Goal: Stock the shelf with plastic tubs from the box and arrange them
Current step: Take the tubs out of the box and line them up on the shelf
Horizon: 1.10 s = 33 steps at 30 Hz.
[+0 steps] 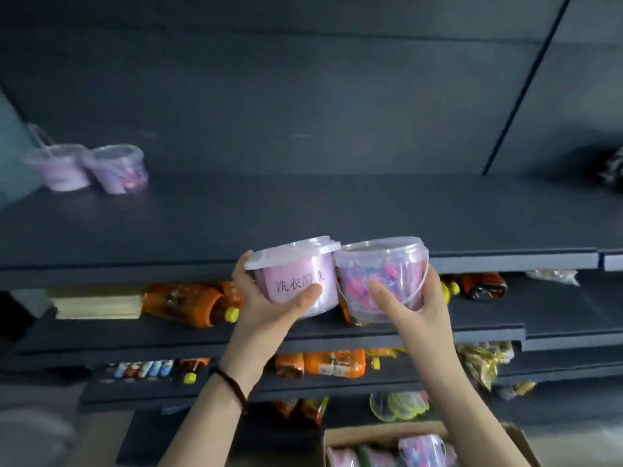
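The tub [296, 281] at centre was lilac with a pale, clear lid and pale lettering; the clear tub [382, 281] beside it showed pink, purple and blue contents. Two lilac tubs [87, 168] stood at upper left on the dark slate-blue shelf [303, 214]. Lower down lay orange bottles [195, 303] with yellow caps. The box [515, 439] at lower right was brown.

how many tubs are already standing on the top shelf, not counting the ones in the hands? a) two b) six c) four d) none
a: two purple tubs stand side by side at the far left of the top shelf, while the left hand and right hand each hold one more tub in front of its edge.
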Tool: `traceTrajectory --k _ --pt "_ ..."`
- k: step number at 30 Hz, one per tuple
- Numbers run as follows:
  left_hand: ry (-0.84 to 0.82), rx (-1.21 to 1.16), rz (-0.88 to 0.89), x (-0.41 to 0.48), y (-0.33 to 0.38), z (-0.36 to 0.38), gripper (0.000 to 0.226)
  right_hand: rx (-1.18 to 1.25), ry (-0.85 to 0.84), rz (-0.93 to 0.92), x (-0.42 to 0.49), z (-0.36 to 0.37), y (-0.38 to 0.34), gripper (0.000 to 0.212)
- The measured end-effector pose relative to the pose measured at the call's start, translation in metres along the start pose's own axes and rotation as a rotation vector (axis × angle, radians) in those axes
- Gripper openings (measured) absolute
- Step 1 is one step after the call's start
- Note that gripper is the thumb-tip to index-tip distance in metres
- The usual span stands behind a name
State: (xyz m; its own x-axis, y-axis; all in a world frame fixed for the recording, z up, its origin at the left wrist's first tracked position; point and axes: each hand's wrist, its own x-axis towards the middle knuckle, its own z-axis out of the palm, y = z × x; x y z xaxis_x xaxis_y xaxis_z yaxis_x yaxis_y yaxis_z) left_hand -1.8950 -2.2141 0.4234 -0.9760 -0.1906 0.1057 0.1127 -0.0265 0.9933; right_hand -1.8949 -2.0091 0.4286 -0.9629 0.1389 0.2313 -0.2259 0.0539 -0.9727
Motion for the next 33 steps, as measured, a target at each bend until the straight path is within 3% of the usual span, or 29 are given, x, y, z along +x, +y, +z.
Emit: traceTrajectory --k 4,9,16,22,33 --pt "0.069 -0.019 0.052 0.032 0.036 -0.056 0.116 0.013 -0.064 -0.044 0.028 0.066 -0.027 0.077" --pt "0.166 -0.028 0.042 0.082 0.046 -0.130 0.105 -0.018 -0.147 -0.056 0.056 0.157 -0.029 0.064" --pt "0.162 0.063 -0.013 0.167 0.023 -0.214 0.101 -0.121 -0.044 -0.025 0.101 0.262 -0.003 0.087" --pt "0.173 0.102 0.020 0.228 0.002 -0.244 0.111 -0.210 -0.051 0.003 0.144 0.304 0.016 0.092" --pt "0.270 0.231 0.174 0.310 -0.013 -0.261 0.108 -0.345 -0.079 0.133 0.247 0.330 0.048 0.093"
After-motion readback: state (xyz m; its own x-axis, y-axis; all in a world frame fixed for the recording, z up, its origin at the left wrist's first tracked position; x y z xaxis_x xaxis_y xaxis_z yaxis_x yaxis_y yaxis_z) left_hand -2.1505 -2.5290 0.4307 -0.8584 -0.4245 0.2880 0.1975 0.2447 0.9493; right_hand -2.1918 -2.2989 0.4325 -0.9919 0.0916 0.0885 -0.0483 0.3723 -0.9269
